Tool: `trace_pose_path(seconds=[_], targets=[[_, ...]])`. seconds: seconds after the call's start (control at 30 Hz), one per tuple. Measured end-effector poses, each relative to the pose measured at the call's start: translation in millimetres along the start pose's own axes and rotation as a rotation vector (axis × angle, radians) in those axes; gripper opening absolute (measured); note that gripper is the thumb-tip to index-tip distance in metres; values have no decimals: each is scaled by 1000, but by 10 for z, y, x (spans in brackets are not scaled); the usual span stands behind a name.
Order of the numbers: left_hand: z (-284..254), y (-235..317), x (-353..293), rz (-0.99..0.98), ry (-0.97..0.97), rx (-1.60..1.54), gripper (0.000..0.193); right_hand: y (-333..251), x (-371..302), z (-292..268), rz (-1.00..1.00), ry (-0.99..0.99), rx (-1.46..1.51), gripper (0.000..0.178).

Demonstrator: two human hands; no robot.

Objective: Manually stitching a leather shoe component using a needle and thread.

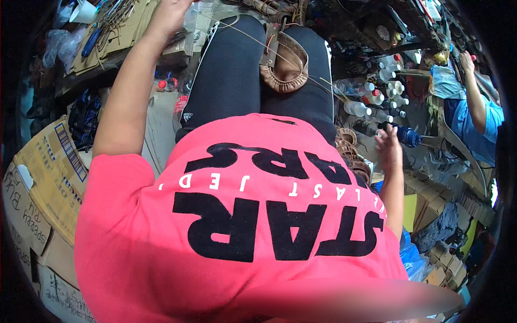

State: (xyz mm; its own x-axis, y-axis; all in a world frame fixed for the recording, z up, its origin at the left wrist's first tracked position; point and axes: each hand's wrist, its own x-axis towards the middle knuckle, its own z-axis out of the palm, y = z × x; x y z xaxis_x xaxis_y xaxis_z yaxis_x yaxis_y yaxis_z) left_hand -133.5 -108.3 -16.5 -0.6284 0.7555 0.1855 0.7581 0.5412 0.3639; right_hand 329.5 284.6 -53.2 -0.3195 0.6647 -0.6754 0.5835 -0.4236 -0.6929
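- Resting between the thighs at the upper middle of the frame, the brown leather shoe [300,49] lies with its gathered end toward the lower edge and its hollow side showing.
- Pleats along that rounded end look drawn in and formed, so this stretch of the seam seems done.
- On its left side sits a flap [271,51] with holes in it; its edge looks unfinished, though the stitches are too small to check.
- A pale thread [237,27] slants across the shoe, loose on both sides, from the upper left toward the bottles [358,107] at right. That suggests the sewing is partway, with tightening and trimming left; no count of remaining stitches can be made.
- At the top edge, left of centre, the left hand [173,13] is raised at the thread's upper end; its fingertips are cut off, so I cannot tell whether it pinches the thread.
- Right of centre, the right hand [390,146] is lifted well apart from the shoe, fingers loosely spread and half curled; any thread caught there is too fine to see.
- Beside the right hip lie more brown shoes [347,139], whose state of finish is unclear.
- Farther out, a co-worker in blue [474,124] sits at the right rim, and cardboard [51,177] fills the left.
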Motion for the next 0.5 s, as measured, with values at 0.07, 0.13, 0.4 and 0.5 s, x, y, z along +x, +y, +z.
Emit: trace_pose_path(seconds=[0.07, 0.13, 0.4, 0.5], targets=[[59, 214, 69, -47, 153, -485, 21, -120, 208, -141, -335, 102, -389, 62], [85, 928, 17, 108, 75, -518, 25, -555, 21, 431, -810, 57, -581, 43], [703, 1502, 217, 302, -338, -438, 21, -1264, -558, 2097, -1053, -728, -1084, 24], [749, 1531, 251, 272, -382, -469, 21, -1241, -536, 2090, -997, -755, -1096, 22]])
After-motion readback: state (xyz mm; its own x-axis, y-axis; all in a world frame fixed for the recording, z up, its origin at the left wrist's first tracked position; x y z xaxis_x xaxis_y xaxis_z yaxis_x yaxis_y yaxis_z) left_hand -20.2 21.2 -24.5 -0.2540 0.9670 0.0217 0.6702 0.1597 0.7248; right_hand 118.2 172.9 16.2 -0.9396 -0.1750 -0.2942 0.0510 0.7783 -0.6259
